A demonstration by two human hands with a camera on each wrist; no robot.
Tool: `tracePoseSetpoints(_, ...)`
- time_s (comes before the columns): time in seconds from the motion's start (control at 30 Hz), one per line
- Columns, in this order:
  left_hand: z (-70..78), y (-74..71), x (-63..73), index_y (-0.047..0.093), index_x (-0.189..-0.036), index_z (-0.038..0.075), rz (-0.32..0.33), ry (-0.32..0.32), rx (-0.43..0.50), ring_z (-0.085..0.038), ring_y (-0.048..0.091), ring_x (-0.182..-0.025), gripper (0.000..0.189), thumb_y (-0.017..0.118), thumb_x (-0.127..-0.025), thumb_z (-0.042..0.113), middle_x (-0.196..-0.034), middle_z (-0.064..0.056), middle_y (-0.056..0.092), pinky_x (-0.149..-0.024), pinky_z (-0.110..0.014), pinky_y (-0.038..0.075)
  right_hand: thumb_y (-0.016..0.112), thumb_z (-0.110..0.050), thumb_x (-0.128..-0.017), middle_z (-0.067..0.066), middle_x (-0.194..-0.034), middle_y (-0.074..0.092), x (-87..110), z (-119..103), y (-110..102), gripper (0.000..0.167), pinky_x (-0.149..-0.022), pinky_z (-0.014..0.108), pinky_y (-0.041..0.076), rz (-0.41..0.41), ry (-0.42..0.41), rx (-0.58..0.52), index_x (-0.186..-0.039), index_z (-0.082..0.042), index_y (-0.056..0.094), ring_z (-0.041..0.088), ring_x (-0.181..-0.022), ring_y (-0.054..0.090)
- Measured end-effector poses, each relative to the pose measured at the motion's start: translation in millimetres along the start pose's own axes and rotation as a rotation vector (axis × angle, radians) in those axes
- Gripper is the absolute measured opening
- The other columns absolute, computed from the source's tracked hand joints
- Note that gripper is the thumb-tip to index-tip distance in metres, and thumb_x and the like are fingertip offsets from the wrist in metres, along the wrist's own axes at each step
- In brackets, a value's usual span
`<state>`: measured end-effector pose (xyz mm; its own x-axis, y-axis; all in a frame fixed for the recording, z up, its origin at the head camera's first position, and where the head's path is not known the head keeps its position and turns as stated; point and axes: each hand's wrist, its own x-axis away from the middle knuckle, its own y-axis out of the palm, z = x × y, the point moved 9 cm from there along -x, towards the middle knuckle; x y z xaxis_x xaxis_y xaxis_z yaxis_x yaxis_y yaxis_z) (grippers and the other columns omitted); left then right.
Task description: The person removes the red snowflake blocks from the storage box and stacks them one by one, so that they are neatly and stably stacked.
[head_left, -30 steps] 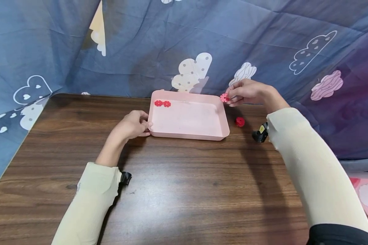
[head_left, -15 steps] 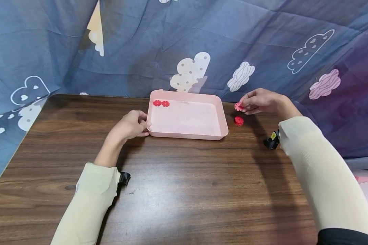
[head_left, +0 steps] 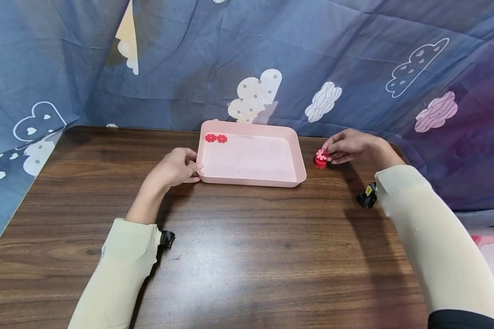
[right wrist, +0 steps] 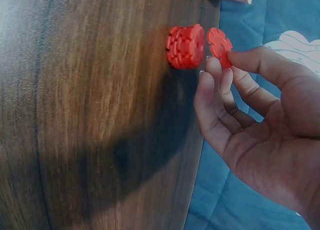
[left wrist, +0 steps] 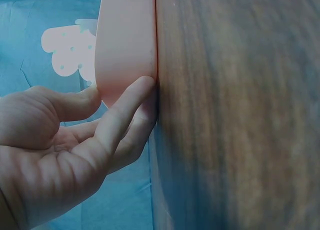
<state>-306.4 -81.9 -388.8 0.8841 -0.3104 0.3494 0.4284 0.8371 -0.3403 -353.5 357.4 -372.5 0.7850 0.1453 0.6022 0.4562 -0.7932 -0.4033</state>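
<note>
My left hand (head_left: 174, 169) holds the left side of a pink tray (head_left: 251, 182), its thumb at the rim. In the left wrist view, the fingers press low on the tray's outer wall (left wrist: 125, 45). To the right of the tray, my right hand (head_left: 350, 145) pinches a red snowflake-shaped plastic disc (right wrist: 219, 44) between thumb and fingers. That disc is tilted close over a short stack of similar red discs (right wrist: 185, 46) standing on the table. Two more red discs (head_left: 216, 138) lie side by side in the tray's far left corner.
The dark wood-grain table (head_left: 238, 246) ends just behind the tray, where a blue cloth (head_left: 169, 68) with cloud prints hangs. A black wrist device (head_left: 367, 195) sits under the right sleeve, another (head_left: 167, 238) at the left sleeve.
My right hand has moved from the tray's far right corner rightward and down to the stack, still pinching the disc. The left hand and tray stay in place.
</note>
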Motion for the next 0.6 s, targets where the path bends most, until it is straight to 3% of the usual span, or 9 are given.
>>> tracePoseSetpoints(0.4,-1.0,0.8,-0.7,0.047,-0.148,-0.014,-0.003,-0.003,0.007,-0.022,0.069,-0.099,0.041,0.053,-0.111,0.003,-0.113,-0.020,0.055,-0.097,-0.030,0.068,0.055,-0.007,-0.111,-0.002,-0.089,0.070,-4.8,9.2,3.3,0.014,-0.078,0.026,0.069,0.019,0.008,0.051,-0.113,-0.004,0.068,0.009,-0.080,0.069)
tracePoseSetpoints(0.6,-0.6,-0.4,-0.9,0.047,-0.148,-0.014,-0.005,-0.006,0.010,-0.018,0.068,-0.094,0.042,0.054,-0.111,0.003,-0.111,-0.019,0.055,-0.095,-0.030,0.069,0.055,-0.008,-0.111,-0.002,-0.090,0.072,-3.4,11.6,4.9,0.014,-0.079,0.026,0.069,0.012,0.013,0.027,-0.112,-0.005,0.069,0.010,-0.082,0.069)
